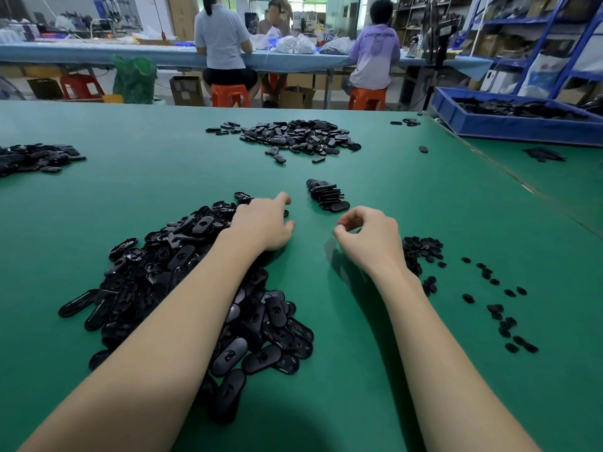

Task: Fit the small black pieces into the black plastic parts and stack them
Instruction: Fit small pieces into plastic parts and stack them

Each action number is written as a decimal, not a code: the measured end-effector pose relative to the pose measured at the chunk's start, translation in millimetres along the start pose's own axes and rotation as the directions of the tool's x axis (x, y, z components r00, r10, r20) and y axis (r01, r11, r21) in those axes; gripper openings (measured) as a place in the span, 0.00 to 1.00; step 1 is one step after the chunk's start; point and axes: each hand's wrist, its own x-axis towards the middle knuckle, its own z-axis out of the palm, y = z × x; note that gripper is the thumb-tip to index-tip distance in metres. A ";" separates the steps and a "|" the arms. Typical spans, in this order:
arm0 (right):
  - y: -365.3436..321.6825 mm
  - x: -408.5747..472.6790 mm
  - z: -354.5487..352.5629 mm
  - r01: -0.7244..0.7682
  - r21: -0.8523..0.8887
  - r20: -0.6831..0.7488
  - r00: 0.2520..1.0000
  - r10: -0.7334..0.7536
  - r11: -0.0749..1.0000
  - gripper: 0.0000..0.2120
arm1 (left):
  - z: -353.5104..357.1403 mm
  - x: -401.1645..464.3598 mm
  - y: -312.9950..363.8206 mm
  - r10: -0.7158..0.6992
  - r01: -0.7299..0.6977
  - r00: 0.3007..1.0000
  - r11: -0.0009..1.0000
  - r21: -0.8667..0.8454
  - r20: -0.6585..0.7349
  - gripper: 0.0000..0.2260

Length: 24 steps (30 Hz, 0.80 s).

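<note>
Left forearm covers middle of black plastic parts pile [182, 288]; left hand [261, 225] hides pile's far edge. Right hand [368, 238] fingers curled, any small piece between them too small to tell. Right wrist hides near side of small black pieces [422, 249]. Pile at left of desk [359, 353] cut by frame edge.

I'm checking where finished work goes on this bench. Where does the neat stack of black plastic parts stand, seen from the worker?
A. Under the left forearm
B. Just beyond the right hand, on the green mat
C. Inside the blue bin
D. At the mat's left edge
B: the short leaning stack stands on the green mat just past the right hand, apart from the loose heap beneath the left hand.
</note>
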 end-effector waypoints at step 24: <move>5.0 14.4 -29.5 -0.117 0.163 0.118 0.988 0.099 0.980 0.07 | 8.9 -41.5 38.0 -0.157 0.071 0.986 0.062 -0.996 0.060 0.04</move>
